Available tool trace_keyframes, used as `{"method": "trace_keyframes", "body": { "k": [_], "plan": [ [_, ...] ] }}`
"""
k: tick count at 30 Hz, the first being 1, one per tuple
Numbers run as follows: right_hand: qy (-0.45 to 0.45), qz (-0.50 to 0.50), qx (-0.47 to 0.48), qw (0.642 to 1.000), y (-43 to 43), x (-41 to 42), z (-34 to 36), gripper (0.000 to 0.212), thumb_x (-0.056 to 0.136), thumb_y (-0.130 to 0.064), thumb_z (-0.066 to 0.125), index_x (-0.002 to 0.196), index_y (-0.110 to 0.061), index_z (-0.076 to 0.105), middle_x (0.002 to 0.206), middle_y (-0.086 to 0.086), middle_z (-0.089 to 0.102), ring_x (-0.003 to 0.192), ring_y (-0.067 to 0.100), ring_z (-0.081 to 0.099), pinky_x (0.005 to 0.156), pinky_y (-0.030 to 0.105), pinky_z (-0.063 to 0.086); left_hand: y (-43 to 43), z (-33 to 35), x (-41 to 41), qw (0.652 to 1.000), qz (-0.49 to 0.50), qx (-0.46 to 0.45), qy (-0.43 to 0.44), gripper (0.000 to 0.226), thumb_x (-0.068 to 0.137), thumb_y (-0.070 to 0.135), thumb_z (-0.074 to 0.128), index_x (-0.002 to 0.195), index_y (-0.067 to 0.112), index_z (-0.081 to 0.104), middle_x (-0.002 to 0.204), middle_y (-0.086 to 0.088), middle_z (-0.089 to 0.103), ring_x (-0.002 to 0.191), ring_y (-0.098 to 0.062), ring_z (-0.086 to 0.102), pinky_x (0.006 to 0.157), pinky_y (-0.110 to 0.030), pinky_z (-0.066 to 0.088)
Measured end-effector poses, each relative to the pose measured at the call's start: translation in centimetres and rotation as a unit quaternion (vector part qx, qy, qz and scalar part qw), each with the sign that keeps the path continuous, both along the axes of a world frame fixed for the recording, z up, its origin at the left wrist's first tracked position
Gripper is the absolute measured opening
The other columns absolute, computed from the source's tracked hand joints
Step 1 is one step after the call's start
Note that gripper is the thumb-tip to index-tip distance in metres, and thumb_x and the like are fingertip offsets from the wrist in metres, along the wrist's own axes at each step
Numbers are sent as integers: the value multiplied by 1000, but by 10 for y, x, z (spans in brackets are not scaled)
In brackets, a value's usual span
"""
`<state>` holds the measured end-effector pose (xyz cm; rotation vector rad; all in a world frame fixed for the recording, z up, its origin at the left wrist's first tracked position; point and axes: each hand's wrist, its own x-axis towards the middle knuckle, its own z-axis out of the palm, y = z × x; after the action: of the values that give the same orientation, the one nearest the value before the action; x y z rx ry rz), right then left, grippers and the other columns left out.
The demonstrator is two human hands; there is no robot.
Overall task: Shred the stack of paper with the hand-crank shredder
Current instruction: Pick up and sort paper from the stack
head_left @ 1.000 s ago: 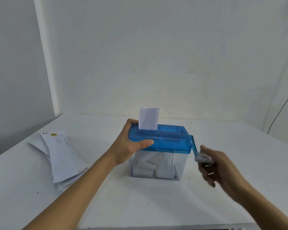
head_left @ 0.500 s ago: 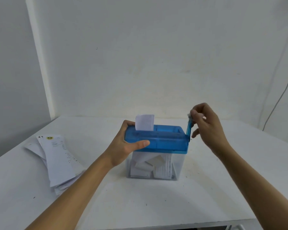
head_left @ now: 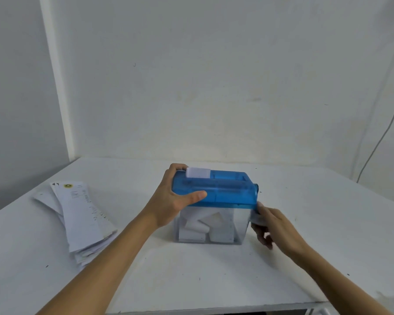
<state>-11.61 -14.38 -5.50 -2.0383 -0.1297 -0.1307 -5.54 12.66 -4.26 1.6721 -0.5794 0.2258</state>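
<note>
While the left hand (head_left: 166, 201) is clamping its fingers (head_left: 179, 166) over the left end of the translucent blue plastic hand-crank shredder (head_left: 227, 189), a short white paper slip (head_left: 197, 173) is standing in the slot just beside those fingers. The right hand (head_left: 276, 229) is pinching the pale crank knob (head_left: 256, 218), which is hanging low. Being light and smooth, the shredder is probably needing that bracing on the white tabletop (head_left: 214, 280). The limp stack of printed paper sheets (head_left: 82, 217) is lying well left of the fingers.
</note>
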Motion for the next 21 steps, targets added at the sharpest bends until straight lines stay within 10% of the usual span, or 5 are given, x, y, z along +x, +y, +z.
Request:
{"method": "trace_keyframes", "body": {
  "k": [6,21],
  "plan": [
    [-60,141,-33,988,-24,-33,55,36,96,-37,55,65,-22,62,63,7,60,55,21,53,50,28,42,2,4,0,999,-26,1,21,70,72,40,89,125,21,48,125,0,58,108,-12,66,84,-31,59],
    [-232,-76,133,961,-2,43,80,16,99,-21,62,88,-9,58,72,-3,65,62,11,57,48,27,47,1,5,-3,999,-23,-7,27,63,73,36,85,124,25,49,125,1,56,106,-8,64,88,-26,55]
  ]
}}
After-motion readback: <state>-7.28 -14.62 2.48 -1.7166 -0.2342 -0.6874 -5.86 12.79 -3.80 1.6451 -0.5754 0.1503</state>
